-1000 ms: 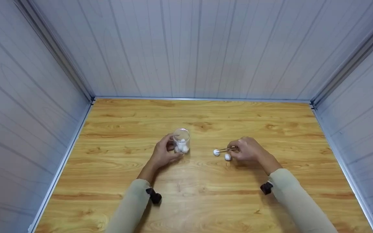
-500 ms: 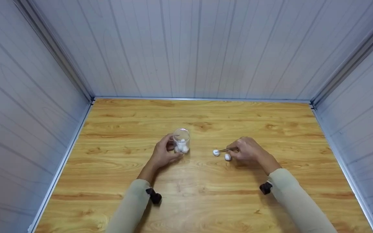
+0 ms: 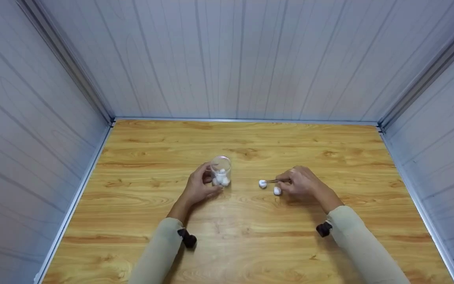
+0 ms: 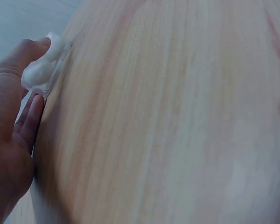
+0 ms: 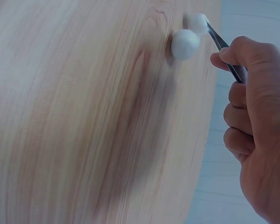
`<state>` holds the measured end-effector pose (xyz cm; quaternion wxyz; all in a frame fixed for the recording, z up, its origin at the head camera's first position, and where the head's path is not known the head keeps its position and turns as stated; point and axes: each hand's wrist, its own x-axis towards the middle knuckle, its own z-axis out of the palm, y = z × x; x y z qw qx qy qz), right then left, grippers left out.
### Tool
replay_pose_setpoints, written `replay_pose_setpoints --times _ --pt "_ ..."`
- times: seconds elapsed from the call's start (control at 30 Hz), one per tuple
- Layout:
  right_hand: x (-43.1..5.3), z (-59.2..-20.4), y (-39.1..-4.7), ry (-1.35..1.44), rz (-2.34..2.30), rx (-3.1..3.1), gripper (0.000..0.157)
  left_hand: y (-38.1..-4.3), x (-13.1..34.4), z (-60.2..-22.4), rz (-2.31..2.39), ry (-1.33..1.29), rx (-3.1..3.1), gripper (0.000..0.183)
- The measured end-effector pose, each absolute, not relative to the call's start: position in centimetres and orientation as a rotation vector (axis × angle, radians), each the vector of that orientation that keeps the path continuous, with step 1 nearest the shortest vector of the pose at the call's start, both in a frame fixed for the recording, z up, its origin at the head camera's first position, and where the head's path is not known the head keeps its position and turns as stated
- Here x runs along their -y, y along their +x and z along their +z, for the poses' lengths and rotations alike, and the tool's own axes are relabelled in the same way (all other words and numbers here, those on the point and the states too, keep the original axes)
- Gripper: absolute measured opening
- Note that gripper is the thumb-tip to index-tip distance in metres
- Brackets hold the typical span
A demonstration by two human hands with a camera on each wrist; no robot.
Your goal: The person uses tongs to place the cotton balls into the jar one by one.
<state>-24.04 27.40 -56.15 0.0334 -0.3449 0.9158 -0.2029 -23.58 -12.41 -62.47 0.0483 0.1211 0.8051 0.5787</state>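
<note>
We see the right hand [image 3: 300, 181] pinching tweezers [image 5: 218, 39], tips at a white ball [image 5: 198, 23] beside a second ball [image 5: 185, 44] on the worktop [image 3: 246, 244]; both look light, soft, best nipped mid-body. The left hand [image 3: 198, 189] grips a glass [image 3: 226, 169].

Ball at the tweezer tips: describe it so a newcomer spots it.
On the wooden table, find the right hand holding tweezers. The white ball sits at their tips, unlike the other loose ball, which lies nearer the hand.

Plenty of room at twelve o'clock!
From the right hand [image 3: 298, 181], loose ball [image 3: 277, 191] blocks eight; tweezers [image 5: 217, 38], then glass [image 3: 222, 165], block nine.
</note>
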Motion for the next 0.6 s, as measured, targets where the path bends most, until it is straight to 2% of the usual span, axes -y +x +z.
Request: replay_pose_setpoints --times 0.6 --pt "-27.42 -56.30 -23.94 -1.010 -0.578 -2.833 0.013 -23.52 12.25 -62.36 1.769 0.339 -2.456 0.083"
